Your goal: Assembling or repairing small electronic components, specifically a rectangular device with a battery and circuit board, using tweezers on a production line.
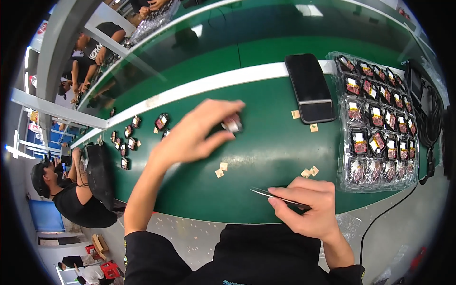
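Note:
My left hand (197,130) is over the middle of the green table (266,142), slightly blurred. Its thumb and fingers curve around a small black-framed electronic module (232,123) with a white and reddish face; the exact contact is smeared. Near the front edge my right hand (308,204) pinches dark tweezers (285,197), whose tips point left and stand a little apart with nothing visible between them. Tan sticker squares (222,169) lie between the hands, and more stickers (309,171) lie just above the right hand.
Loose modules (126,142) cluster at the left. A black phone (311,88) lies at the back, beside more stickers. Clear plastic trays (377,123) full of modules stand at the right, next to a black bag (425,109). A co-worker (71,194) sits at the left; others work beyond.

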`<state>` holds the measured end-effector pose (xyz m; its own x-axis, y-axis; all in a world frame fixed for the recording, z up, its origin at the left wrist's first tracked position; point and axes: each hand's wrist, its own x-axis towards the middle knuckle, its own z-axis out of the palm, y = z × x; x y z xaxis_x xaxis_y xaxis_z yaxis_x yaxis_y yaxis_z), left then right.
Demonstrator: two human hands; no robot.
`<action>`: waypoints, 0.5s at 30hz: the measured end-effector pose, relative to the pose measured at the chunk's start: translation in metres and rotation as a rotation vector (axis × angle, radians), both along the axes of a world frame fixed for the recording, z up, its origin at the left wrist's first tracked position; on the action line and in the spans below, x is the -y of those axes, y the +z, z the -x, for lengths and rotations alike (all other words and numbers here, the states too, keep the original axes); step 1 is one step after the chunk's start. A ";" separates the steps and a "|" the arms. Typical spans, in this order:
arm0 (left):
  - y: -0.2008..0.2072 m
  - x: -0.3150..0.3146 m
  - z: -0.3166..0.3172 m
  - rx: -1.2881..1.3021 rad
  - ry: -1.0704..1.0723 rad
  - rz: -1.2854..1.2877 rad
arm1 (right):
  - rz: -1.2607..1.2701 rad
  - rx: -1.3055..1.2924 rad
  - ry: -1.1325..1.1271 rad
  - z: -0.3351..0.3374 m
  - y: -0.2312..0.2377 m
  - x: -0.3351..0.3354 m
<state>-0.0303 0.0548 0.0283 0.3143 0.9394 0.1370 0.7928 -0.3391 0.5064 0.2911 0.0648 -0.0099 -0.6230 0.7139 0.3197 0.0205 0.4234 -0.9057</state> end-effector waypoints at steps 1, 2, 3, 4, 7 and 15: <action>0.006 0.010 -0.015 0.041 -0.041 0.071 | -0.022 -0.030 -0.007 0.001 0.001 0.000; 0.006 0.015 -0.024 0.088 -0.091 0.142 | -0.043 -0.055 -0.022 0.002 0.000 0.000; 0.003 0.019 -0.029 0.106 -0.087 0.152 | -0.036 -0.049 -0.022 0.002 0.001 -0.001; 0.001 0.021 -0.032 0.134 -0.111 0.084 | -0.027 -0.035 -0.019 0.002 0.002 -0.002; 0.003 0.027 -0.041 0.095 -0.037 -0.018 | -0.007 -0.035 -0.042 0.003 0.003 -0.001; -0.011 0.039 -0.037 -0.052 0.081 -0.056 | -0.046 -0.056 -0.118 0.005 0.002 -0.003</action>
<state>0.0064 0.0160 0.0170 0.2456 0.9534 0.1752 0.8436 -0.2992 0.4459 0.2859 0.0675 -0.0081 -0.5156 0.7650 0.3859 0.0225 0.4623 -0.8864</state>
